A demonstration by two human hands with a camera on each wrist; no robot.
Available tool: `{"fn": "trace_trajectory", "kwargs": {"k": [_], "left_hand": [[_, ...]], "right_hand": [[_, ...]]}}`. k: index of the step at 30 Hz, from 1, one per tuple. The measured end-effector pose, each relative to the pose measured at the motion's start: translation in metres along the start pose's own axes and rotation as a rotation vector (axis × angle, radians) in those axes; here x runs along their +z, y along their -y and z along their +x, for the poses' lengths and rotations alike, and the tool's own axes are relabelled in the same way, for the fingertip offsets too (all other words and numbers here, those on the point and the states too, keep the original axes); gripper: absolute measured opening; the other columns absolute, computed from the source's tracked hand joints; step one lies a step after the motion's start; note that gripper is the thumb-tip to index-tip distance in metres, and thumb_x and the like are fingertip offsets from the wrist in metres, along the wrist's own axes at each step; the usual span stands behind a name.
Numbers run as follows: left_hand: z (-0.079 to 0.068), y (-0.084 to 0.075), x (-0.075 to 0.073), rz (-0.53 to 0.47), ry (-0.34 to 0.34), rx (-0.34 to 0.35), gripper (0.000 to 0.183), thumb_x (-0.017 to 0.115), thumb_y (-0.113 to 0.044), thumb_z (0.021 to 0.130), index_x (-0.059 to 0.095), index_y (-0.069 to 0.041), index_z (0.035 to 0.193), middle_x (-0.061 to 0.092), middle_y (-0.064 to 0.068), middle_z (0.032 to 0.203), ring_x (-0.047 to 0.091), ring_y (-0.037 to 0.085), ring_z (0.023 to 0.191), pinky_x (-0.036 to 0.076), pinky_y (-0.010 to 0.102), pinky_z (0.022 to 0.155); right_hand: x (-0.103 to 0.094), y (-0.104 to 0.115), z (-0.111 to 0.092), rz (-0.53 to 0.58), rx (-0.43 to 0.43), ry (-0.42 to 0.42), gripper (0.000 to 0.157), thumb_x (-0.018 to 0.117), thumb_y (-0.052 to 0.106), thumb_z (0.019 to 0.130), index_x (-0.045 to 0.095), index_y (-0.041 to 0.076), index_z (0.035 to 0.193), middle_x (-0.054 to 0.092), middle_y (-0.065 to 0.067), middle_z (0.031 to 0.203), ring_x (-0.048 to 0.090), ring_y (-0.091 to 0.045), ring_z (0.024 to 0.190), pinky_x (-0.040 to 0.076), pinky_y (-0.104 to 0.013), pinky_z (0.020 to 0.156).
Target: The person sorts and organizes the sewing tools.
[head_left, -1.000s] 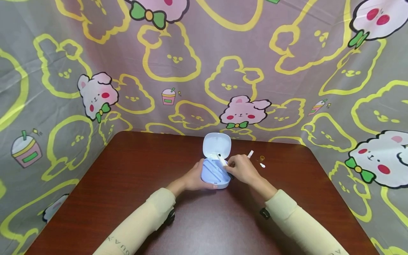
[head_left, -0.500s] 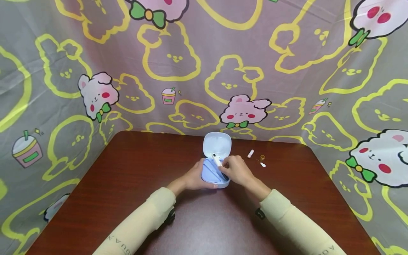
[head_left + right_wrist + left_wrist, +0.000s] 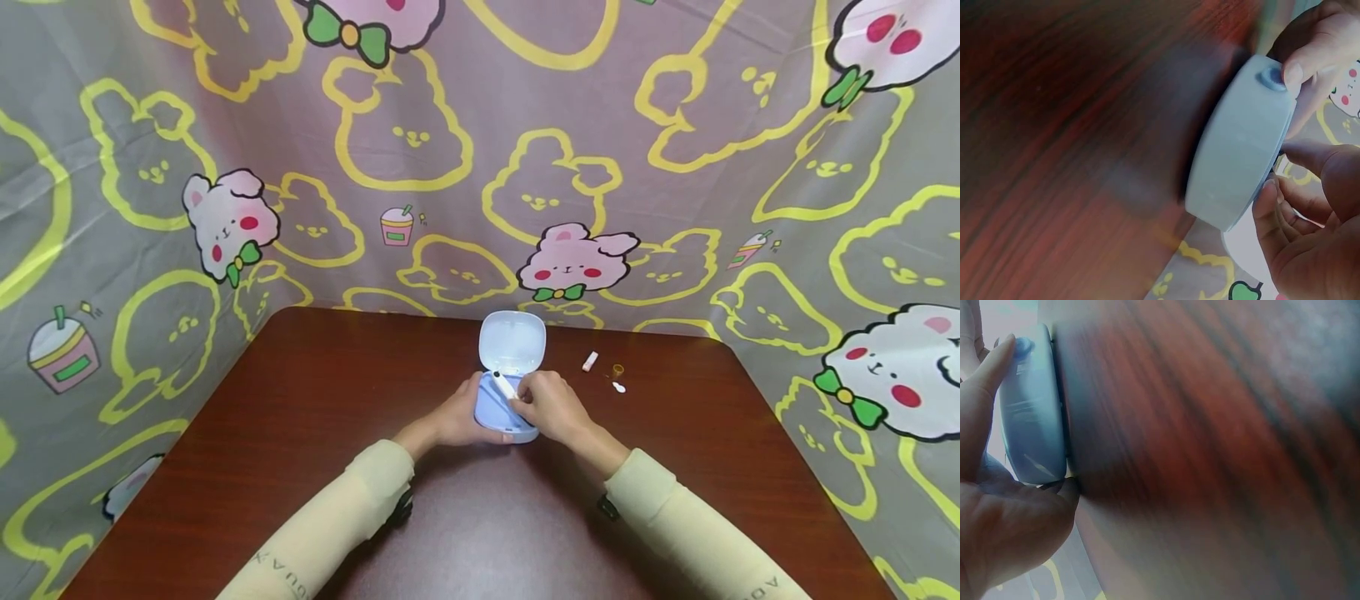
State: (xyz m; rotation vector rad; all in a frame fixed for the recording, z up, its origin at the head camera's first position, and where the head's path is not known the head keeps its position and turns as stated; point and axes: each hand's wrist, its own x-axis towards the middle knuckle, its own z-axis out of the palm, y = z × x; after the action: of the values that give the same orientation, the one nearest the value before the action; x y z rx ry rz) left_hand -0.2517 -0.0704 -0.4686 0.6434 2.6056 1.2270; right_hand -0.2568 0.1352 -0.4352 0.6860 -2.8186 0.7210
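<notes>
A pale blue case (image 3: 491, 417) stands on the table, its lid (image 3: 512, 340) raised at the back. My left hand (image 3: 456, 417) grips the case's left side, with the thumb along the front near a round button-like catch (image 3: 1272, 78). Over the case's inside, my right hand (image 3: 553, 406) pinches a slim white pen-like stick (image 3: 506, 387) with a dark tip. That stick slants, its dark tip toward the back left. In the right wrist view, the right fingertips (image 3: 1268, 187) are right at the case's rim; the case wall hides the lower part of the stick.
To the right of the case lie a small white-and-pink stick (image 3: 590, 362), a yellow ring-shaped piece (image 3: 618, 370) and a small white piece (image 3: 618, 387). A patterned cloth (image 3: 420, 283) hangs behind the brown table (image 3: 337, 367) and at both sides.
My right hand has moved a little to the left over the case, and the stick's dark tip has swung left and lower. The left hand and the case stay nearly still.
</notes>
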Motion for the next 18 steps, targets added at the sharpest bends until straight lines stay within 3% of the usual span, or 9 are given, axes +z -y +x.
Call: {"fn": "trace_trajectory", "kwargs": {"k": [18], "left_hand": [[-0.0009,-0.0017,-0.0001,-0.01,-0.003,0.011,0.109,0.091,-0.042,0.074,0.027,0.0,0.15,0.046,0.016,0.133,0.05,0.025,0.116,0.046,0.043,0.097]], "right_hand": [[0.0007,0.0039,-0.0015,0.021,0.084,-0.001,0.018,0.083,0.019,0.086,0.071,0.009,0.076,0.058,0.003,0.064,0.052,-0.013,0.059,0.042,-0.029,0.051]]}}
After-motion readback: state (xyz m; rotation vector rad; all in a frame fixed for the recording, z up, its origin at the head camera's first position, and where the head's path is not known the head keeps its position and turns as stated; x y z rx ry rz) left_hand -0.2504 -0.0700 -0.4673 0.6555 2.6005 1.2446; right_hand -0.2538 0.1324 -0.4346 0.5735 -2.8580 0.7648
